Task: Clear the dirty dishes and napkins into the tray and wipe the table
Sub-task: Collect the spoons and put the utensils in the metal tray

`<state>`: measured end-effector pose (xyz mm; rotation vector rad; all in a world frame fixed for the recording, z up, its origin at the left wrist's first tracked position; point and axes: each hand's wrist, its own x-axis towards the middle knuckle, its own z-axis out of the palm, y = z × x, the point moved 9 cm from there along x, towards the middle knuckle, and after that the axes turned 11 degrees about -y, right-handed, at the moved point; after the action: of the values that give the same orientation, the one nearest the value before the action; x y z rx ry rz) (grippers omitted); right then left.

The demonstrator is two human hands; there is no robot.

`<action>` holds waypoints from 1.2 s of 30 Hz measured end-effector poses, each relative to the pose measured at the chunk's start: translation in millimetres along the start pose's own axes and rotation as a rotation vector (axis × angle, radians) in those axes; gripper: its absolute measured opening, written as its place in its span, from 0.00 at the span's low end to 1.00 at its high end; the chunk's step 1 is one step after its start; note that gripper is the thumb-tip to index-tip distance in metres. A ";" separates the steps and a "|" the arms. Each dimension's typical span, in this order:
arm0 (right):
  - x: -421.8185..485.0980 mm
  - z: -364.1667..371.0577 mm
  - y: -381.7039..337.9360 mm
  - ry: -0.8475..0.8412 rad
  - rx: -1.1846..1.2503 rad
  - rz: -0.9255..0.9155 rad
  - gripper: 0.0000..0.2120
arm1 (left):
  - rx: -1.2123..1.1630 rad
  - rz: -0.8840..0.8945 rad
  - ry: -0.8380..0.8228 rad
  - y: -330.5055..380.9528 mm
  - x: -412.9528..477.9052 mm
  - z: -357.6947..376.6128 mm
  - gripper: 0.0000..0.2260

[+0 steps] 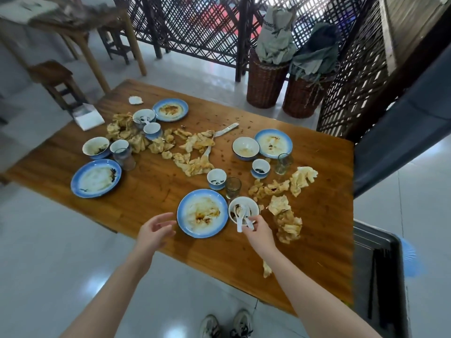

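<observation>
A wooden table (244,252) carries several dirty blue-rimmed plates, small bowls, cups, glasses and crumpled stained napkins. Nearest me lies a smeared plate (202,212) with a white bowl (253,208) to its right. Two white spoons (242,219) stick out of that bowl. My right hand (257,228) pinches the spoon handles at the bowl's near rim. My left hand (156,231) hovers open just left of the plate, touching nothing. A heap of napkins (286,222) lies right of the bowl. A dark grey tray (380,272) stands at the right edge, partly out of view.
More plates (96,178) (273,143) (170,109), bowls and glasses (233,187) are spread over the far half, with a napkin pile (195,152) mid-table. A tissue box (88,116) sits at the far left corner. Wicker baskets (266,84) and stools stand beyond. My shoes (227,324) are below.
</observation>
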<state>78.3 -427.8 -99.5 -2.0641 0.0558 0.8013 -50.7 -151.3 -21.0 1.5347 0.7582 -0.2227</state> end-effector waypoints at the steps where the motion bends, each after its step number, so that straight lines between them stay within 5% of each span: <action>1: 1.7 1.4 -0.5 0.000 -0.003 0.010 0.11 | -0.004 -0.003 0.003 -2.4 -0.5 -2.6 0.11; 17: 8.4 13.0 -20.4 0.016 0.220 0.075 0.10 | -0.054 -0.012 0.031 2.1 -6.8 -25.2 0.11; 36: -13.7 -34.2 -72.0 0.080 0.230 -0.067 0.09 | -0.119 0.006 -0.002 28.1 13.4 -25.7 0.09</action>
<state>108.9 -414.0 -25.8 -1.8696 0.1171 0.6397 -32.0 -120.8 -2.2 1.4234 0.7528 -0.1715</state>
